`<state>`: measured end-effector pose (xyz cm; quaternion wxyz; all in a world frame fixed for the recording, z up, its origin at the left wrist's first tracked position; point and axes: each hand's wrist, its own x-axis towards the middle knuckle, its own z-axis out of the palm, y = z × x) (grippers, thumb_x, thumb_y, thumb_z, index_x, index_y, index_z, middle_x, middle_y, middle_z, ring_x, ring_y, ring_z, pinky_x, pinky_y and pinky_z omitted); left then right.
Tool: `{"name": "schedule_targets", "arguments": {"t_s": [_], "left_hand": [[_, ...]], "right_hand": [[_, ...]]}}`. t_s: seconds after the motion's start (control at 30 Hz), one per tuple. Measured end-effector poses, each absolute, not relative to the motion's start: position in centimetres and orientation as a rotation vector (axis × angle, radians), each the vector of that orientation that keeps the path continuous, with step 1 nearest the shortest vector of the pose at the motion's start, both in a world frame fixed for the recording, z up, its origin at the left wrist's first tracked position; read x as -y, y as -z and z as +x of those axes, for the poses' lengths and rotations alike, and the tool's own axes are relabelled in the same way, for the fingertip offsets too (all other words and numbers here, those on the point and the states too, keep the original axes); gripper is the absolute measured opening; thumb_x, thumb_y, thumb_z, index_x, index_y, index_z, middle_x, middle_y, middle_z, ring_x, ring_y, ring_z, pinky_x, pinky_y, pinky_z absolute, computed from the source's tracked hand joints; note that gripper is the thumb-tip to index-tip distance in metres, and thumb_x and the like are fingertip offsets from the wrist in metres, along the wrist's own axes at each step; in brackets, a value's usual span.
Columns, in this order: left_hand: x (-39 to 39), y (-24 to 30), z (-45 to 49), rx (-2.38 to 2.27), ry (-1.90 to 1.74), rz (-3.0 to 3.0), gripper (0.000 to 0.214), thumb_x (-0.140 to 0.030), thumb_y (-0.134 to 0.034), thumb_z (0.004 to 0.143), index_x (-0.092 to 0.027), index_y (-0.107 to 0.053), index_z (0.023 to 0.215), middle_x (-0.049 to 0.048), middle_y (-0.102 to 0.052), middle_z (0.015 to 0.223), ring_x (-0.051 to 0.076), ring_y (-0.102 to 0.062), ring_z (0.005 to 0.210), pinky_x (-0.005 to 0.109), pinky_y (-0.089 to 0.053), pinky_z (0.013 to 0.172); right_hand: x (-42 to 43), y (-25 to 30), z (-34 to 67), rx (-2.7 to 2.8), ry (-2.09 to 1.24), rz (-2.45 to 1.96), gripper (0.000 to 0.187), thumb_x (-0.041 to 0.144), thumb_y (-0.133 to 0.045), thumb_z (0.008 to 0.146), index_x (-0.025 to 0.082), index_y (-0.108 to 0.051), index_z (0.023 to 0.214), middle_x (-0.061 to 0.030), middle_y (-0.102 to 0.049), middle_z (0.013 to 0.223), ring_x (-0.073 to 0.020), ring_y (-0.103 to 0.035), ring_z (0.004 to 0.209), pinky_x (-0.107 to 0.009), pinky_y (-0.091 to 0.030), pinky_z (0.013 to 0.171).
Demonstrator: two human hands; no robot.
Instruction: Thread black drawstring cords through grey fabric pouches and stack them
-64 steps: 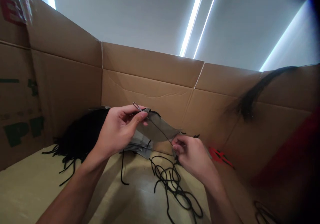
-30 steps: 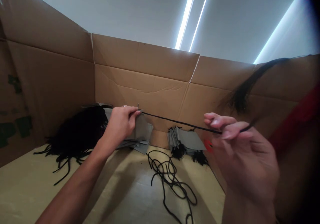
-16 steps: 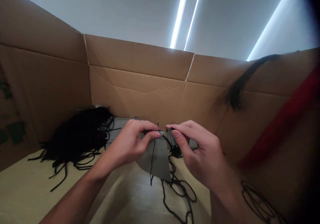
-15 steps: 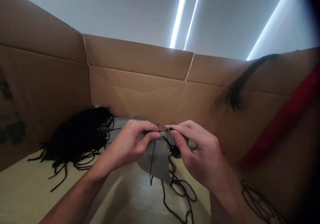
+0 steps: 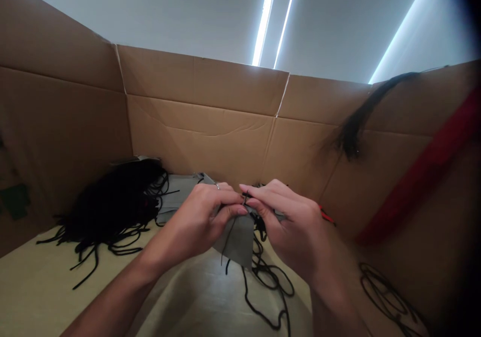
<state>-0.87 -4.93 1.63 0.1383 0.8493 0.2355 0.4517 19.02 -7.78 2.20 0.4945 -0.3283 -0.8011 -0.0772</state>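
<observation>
Two pinch grips in the head view, fingertips all but meeting. Left hand (image 5: 203, 209): thumb on forefinger, closed down on the top edge of the grey piece (image 5: 240, 244), which hangs below the fingers, above the table (image 5: 180, 304). Right hand (image 5: 293, 219): thumb and forefinger nearly together, looks to have the black cord (image 5: 246, 195) by its end; its other fingers are hidden. Something thin stands up at the left fingertips, too small to tell what. A fine dark strand (image 5: 226, 244) drops down the piece's face.

For this step, I'd lock the left pinch so the edge can't flex, hold the cord close to its tip so it doesn't buckle, and draw it gently. Watch the fine strand; it could snag.

Around: black cord bundle (image 5: 112, 206) on the left, ends splayed over the table. Flat grey pieces (image 5: 175, 186) behind the left wrist. Red item (image 5: 327, 215) past the right hand, mostly hidden. Cardboard wall (image 5: 199, 114) closes off the back.

In the way: loose cord tangle (image 5: 276, 282) right under the work, easy to catch. Right hand also blocks sight of whatever sits behind it.
</observation>
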Motion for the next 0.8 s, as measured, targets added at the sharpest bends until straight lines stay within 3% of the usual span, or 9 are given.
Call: {"name": "schedule_targets", "arguments": {"t_s": [0.1, 0.3, 0.47, 0.6, 0.8], "left_hand": [[4.9, -1.5, -0.7, -0.716, -1.350, 2.499, 0.027, -0.014, -0.063, 0.105, -0.016, -0.074, 0.080, -0.0015, -0.065, 0.073, 0.012, -0.054, 0.068, 0.027, -0.038, 0.067], [5.1, -1.2, -0.3, -0.713, -1.349, 2.502, 0.025, -0.010, -0.063, 0.104, -0.015, -0.076, 0.083, -0.0013, -0.067, 0.075, 0.012, -0.057, 0.069, 0.026, -0.040, 0.068], [5.0, -1.0, -0.2, -0.728, -1.311, 2.484, 0.024, -0.012, -0.062, 0.104, -0.015, -0.079, 0.087, 0.0013, -0.072, 0.079, 0.015, -0.067, 0.077, 0.027, -0.045, 0.073], [4.9, -1.0, -0.2, -0.768, -1.357, 2.468, 0.021, -0.012, -0.065, 0.102, -0.016, -0.080, 0.088, 0.0008, -0.076, 0.081, 0.014, -0.067, 0.073, 0.027, -0.045, 0.071], [5.0, -0.9, -0.1, -0.846, -1.445, 2.340, 0.022, -0.011, -0.065, 0.098, -0.021, -0.083, 0.093, -0.0013, -0.083, 0.088, 0.015, -0.071, 0.075, 0.028, -0.047, 0.073]], "right_hand": [[7.9, -2.2, 19.0, 1.862, 0.152, -0.863, 0.029, 0.008, -0.067, 0.099, 0.023, -0.076, 0.122, 0.0008, -0.083, 0.100, -0.0132, -0.080, 0.089, -0.024, -0.062, 0.083], [7.8, -1.8, 18.5, 1.764, 0.029, -0.836, 0.026, 0.007, -0.071, 0.095, 0.029, -0.064, 0.106, 0.0081, -0.085, 0.095, -0.0125, -0.084, 0.092, -0.019, -0.063, 0.080], [7.3, -1.6, 18.5, 1.879, 0.208, -0.730, 0.031, 0.007, -0.067, 0.100, 0.025, -0.070, 0.125, 0.0004, -0.084, 0.109, -0.0146, -0.081, 0.099, -0.027, -0.061, 0.090], [6.9, -1.3, 18.5, 1.923, 0.278, -0.663, 0.023, 0.005, -0.061, 0.103, 0.020, -0.078, 0.109, -0.0022, -0.084, 0.100, -0.0165, -0.076, 0.092, -0.031, -0.059, 0.084], [7.2, -1.1, 17.5, 1.862, 0.208, -0.678, 0.018, 0.009, -0.065, 0.102, 0.020, -0.077, 0.109, -0.0019, -0.085, 0.105, -0.0162, -0.079, 0.097, -0.031, -0.059, 0.089]]}}
